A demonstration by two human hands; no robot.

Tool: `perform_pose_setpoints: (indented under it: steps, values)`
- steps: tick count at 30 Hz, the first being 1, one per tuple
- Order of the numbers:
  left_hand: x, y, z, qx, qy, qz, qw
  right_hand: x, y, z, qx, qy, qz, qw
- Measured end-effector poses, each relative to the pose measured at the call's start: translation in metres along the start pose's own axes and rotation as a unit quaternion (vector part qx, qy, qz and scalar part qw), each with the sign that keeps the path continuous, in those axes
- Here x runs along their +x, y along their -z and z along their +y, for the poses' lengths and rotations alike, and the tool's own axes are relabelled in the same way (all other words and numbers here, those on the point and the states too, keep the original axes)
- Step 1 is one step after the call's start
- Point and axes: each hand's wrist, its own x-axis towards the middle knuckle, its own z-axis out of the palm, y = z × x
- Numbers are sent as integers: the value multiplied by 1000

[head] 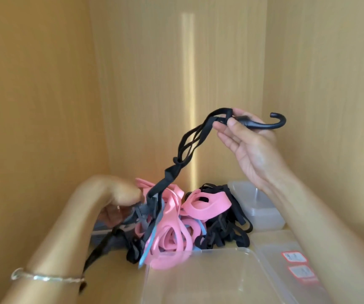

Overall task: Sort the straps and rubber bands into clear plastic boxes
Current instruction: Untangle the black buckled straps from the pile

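The right hand [251, 145] is raised above the pile, its thumb and fingers [231, 122] pinching the end of a black strap [189, 139] just beside its curved black hook [271, 123], which sticks out to the right. The strap hangs down leftward into the heap of pink rubber bands [176, 233] and black straps [227, 229] on the wooden surface [115, 268]. The left hand [119, 207], a bracelet [45, 277] on its wrist, reaches into the pile's left side, fingers closed on tangled grey-black straps. A clear plastic box [203, 279] sits in front of the pile, another small one [257, 207] behind right.
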Motion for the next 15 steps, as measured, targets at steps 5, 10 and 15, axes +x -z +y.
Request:
perform_pose_setpoints:
  steps: [5, 10, 15]
  values:
    - [-11, 3, 9, 48, -35, 61, 996, -1, -6, -8, 24, -4, -10, 1000]
    - [-28, -14, 45, -338, -354, 146, 859, -11, -16, 1, -155, -70, -96, 981]
    - [-32, -20, 61, -414, -409, 112, 805, -13, -15, 1, -269, -67, -134, 951]
